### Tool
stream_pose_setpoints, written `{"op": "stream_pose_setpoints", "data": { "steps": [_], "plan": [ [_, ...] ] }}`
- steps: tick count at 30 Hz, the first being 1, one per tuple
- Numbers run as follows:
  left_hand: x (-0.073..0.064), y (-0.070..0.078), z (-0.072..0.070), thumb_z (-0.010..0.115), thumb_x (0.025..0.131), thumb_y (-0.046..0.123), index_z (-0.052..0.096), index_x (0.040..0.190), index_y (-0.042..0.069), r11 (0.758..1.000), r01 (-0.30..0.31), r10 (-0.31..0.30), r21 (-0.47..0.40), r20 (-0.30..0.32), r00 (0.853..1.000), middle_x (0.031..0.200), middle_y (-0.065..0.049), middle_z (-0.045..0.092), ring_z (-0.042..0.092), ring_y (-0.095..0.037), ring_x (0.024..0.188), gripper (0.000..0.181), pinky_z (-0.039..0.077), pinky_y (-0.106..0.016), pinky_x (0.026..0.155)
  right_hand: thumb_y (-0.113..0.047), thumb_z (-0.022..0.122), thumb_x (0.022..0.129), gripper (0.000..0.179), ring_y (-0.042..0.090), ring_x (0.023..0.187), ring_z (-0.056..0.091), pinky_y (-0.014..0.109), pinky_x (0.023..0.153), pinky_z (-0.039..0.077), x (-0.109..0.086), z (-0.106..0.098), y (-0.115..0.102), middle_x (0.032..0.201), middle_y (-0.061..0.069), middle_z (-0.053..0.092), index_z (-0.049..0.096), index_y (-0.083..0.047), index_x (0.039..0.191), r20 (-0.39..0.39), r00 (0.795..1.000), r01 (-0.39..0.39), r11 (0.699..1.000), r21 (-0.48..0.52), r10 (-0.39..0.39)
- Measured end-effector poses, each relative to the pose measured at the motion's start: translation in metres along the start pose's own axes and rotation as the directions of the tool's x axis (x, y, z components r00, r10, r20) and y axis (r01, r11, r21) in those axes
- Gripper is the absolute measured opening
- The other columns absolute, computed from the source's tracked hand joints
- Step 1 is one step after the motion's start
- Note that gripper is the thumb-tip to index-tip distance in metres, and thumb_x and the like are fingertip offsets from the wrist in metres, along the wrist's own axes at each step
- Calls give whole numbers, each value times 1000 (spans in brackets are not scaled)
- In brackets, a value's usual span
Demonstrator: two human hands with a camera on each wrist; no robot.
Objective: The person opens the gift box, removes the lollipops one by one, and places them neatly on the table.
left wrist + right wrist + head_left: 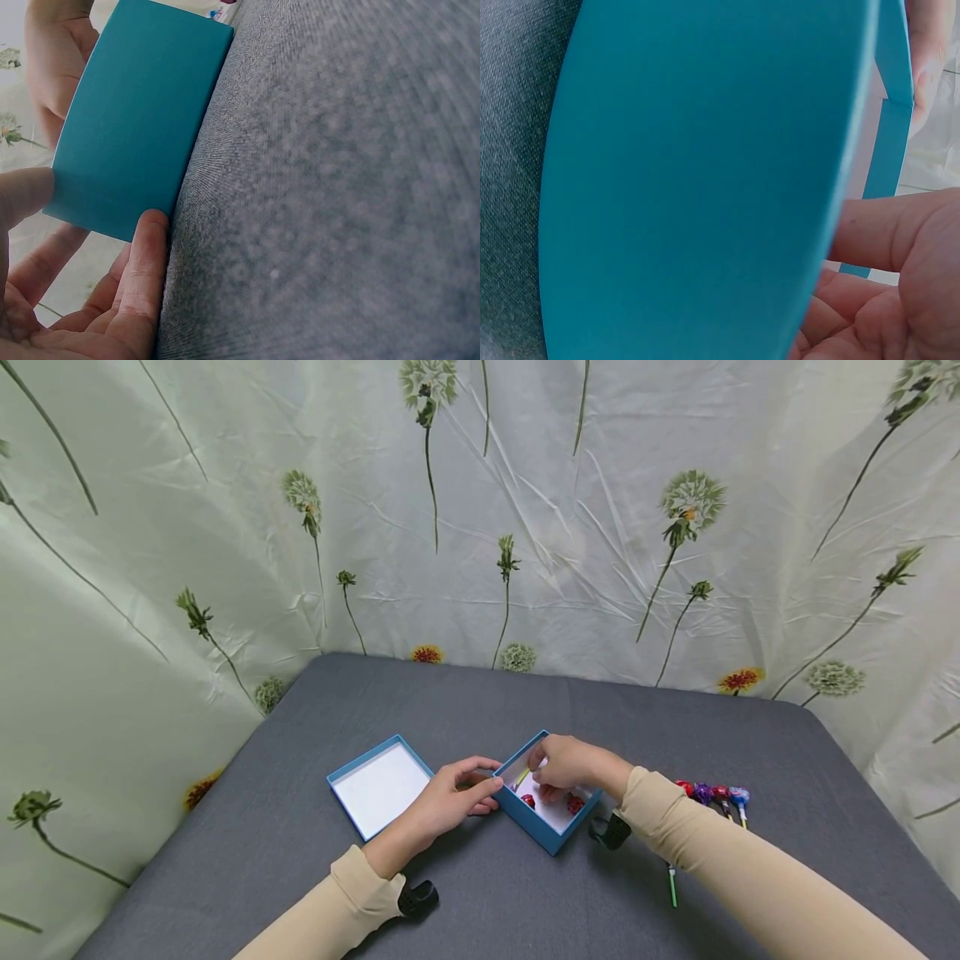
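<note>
A blue box [542,832] with a white inside stands open on the dark grey table. My left hand [447,800] holds its left corner, thumb at the rim and fingertips low on the side in the left wrist view. My right hand [567,763] reaches over the rim into the box, its fingertips pinching the yellow stick [522,777] of a lollipop. Two red-wrapped lollipop heads [575,803] show inside near the front wall. In the right wrist view the blue box wall [697,180] hides the right fingertips.
To the left lies the blue lid [382,789], white inside face up. Several wrapped lollipops [702,792] lie in a row at the right, partly behind my right sleeve [697,835]. A green stick [672,887] pokes out below that sleeve. A flowered curtain [480,510] hangs behind the table.
</note>
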State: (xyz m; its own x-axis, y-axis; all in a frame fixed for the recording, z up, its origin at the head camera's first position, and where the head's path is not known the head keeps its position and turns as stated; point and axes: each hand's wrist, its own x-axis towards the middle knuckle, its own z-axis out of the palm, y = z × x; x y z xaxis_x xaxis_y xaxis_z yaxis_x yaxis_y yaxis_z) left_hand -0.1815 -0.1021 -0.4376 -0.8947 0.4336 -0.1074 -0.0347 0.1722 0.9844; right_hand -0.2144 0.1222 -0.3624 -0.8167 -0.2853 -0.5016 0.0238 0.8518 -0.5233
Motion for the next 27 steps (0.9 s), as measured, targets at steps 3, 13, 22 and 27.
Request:
{"op": "stream_pose_setpoints", "data": {
  "steps": [3,13,22,27],
  "plan": [
    [0,0,0,66,109,28,64,143,7,1000,-2,2,0,2,1000,126,-18,72,78,-21,100,40,66,-36,92,-9,60,108,30,12,74,69,25,69,60,0,0,0,86,8,74,68,2,135,3,1000,6,1000,-6,-6],
    [0,1,1,67,109,28,64,143,6,1000,0,0,0,-7,1000,125,-18,73,79,-21,100,40,66,-36,92,-11,65,106,20,14,75,73,29,72,61,-5,-6,1,87,8,78,74,0,120,-63,996,67,998,-20,-68],
    [0,0,2,67,108,27,64,143,6,1000,4,-4,4,-13,1000,125,-18,73,79,-21,99,41,66,-36,91,-12,69,104,11,14,75,75,31,76,63,-8,-12,5,84,8,78,71,-2,99,-109,991,93,990,110,-81],
    [0,2,3,68,108,27,64,142,6,1000,4,-4,7,-26,1000,125,-19,73,79,-21,98,40,67,-37,92,-8,65,103,12,10,74,73,32,80,66,-6,-16,10,85,8,76,71,2,98,-60,991,132,953,272,-120]
  ]
}}
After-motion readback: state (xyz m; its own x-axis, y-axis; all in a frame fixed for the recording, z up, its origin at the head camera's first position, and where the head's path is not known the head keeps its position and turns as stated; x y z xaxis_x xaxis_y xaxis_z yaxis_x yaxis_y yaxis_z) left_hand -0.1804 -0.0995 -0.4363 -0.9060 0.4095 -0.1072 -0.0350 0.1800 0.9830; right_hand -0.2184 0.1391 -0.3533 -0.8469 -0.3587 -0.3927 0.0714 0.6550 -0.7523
